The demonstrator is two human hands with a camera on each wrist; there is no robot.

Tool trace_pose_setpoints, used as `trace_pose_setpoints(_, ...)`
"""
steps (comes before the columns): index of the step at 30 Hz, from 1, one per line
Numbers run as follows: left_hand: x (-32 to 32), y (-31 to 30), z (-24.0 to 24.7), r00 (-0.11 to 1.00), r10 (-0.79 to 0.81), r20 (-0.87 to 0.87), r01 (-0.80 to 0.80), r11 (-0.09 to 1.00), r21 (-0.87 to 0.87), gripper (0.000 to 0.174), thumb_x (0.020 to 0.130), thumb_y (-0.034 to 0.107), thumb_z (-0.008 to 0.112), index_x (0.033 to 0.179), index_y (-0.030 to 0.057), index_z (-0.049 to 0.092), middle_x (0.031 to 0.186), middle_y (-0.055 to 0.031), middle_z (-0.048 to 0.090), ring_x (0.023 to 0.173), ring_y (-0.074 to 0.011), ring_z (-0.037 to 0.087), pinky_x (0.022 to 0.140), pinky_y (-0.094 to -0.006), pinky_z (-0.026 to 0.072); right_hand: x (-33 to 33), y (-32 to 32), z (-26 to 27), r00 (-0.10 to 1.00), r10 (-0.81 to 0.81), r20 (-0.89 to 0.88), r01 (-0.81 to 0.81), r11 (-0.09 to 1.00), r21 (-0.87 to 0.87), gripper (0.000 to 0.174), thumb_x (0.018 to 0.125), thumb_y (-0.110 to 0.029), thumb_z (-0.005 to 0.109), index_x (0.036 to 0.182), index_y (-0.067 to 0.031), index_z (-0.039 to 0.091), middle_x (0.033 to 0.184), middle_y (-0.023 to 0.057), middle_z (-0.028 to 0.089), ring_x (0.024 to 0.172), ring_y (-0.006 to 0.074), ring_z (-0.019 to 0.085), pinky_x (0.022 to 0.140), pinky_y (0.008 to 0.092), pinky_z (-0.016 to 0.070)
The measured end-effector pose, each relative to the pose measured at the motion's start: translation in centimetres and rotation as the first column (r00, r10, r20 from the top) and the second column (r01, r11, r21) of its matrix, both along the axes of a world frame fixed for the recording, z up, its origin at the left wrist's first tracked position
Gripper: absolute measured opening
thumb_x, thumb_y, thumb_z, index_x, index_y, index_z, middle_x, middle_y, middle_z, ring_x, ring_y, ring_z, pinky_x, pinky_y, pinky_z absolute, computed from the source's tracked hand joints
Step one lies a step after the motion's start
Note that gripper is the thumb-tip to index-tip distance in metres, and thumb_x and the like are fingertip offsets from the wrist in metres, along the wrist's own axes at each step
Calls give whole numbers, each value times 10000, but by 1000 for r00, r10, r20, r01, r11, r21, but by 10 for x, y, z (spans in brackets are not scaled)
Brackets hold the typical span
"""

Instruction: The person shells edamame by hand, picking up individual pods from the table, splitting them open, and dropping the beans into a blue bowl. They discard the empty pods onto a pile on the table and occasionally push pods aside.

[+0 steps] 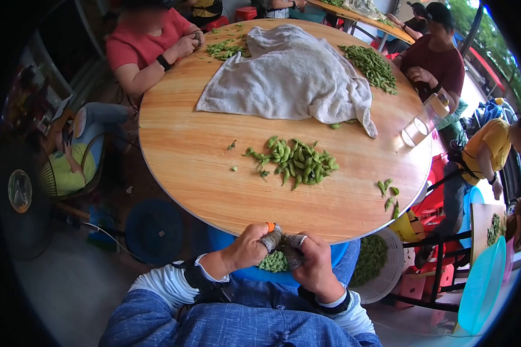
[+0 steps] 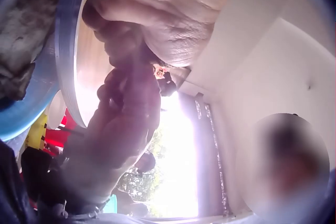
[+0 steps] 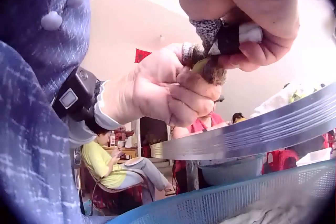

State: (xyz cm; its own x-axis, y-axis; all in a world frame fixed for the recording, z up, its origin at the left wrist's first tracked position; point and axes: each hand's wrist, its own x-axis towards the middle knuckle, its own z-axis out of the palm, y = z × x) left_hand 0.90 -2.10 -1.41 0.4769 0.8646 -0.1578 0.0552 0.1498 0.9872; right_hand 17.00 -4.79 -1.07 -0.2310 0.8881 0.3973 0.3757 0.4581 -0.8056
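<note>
Both hands meet just off the table's near edge, over a blue basin (image 1: 330,254) holding shelled green beans (image 1: 274,262). My left hand (image 1: 244,248) has its fingers curled around a green soybean pod (image 3: 200,65), mostly hidden by the fingers. Against that same pod, my right hand (image 1: 318,269) pinches with thumb and curled fingers. Grey worn covers wrap several fingertips, plus an orange band on the left hand. In front of the hands, a pile of green pods (image 1: 307,163) lies on the round wooden table (image 1: 197,168).
A pale towel (image 1: 283,75) covers the middle of the table, with more pods (image 1: 373,68) beyond it. A clear cup (image 1: 414,133) stands at the right edge. Pods fill a white basket (image 1: 382,260) beside my right leg. People sit around the table.
</note>
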Motion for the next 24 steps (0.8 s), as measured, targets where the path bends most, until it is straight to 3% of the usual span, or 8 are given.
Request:
trace_pose_setpoints(6,1,-5,-21,970,84,227,-21,963,-267,165,744,-6,384,809,-8,535,713,23,507,658,-63,445,577,-231,381,-4,-1,-3,997,-46,59,43,998,56,243,530,45,577,766,-5,548,642,139,499,574,322,508,491,359,411)
trace_pose_setpoints(9,2,-7,-12,981,0,192,39,979,-198,241,740,-4,400,953,-6,512,709,-8,520,673,-88,480,615,-228,392,-1,-2,0,998,-49,-43,48,999,-12,219,586,55,581,796,-3,557,665,140,527,594,299,538,507,327,423)
trace_pose_setpoints(13,-4,-11,-1,914,-289,-284,328,939,101,407,719,19,485,1122,24,430,755,-123,547,748,-216,550,695,-276,419,22,-10,-6,976,-178,-124,142,957,-253,108,730,36,555,836,10,560,736,74,581,709,141,570,588,243,446)
trace_pose_setpoints(16,-7,-12,-1,883,-331,-334,468,691,552,403,729,48,533,1120,28,437,789,-129,571,740,-233,572,680,-287,438,67,-11,-12,904,-385,-188,338,911,-237,168,781,19,534,945,32,566,808,39,592,746,91,537,703,217,425)
trace_pose_setpoints(17,-11,-7,4,824,-378,-423,561,652,510,321,780,120,577,1074,25,490,937,-119,575,852,-171,561,724,-255,431,90,-11,-22,871,-481,-99,451,863,-228,180,785,11,530,959,45,558,814,45,587,740,92,527,691,216,420)
trace_pose_setpoints(20,-17,17,18,909,-298,-291,397,832,388,206,794,140,567,953,10,556,801,-106,596,736,-168,577,648,-271,447,131,-22,-16,717,-694,60,688,692,-219,260,768,27,497,1026,43,526,756,68,576,667,114,508,616,240,413)
trace_pose_setpoints(22,-14,42,27,955,44,-292,110,864,491,145,804,132,555,846,-3,586,670,-91,587,640,-163,569,574,-284,439,154,-32,-30,699,-714,18,705,686,-180,255,771,34,479,1021,50,524,807,74,587,706,117,521,661,230,414)
trace_pose_setpoints(24,-9,76,31,865,256,-431,-26,882,471,133,789,121,564,820,-6,587,608,-104,573,564,-163,544,513,-298,415,158,-39,-38,697,-707,-115,666,699,-258,241,774,31,485,1010,61,525,883,84,587,776,124,533,731,227,408)
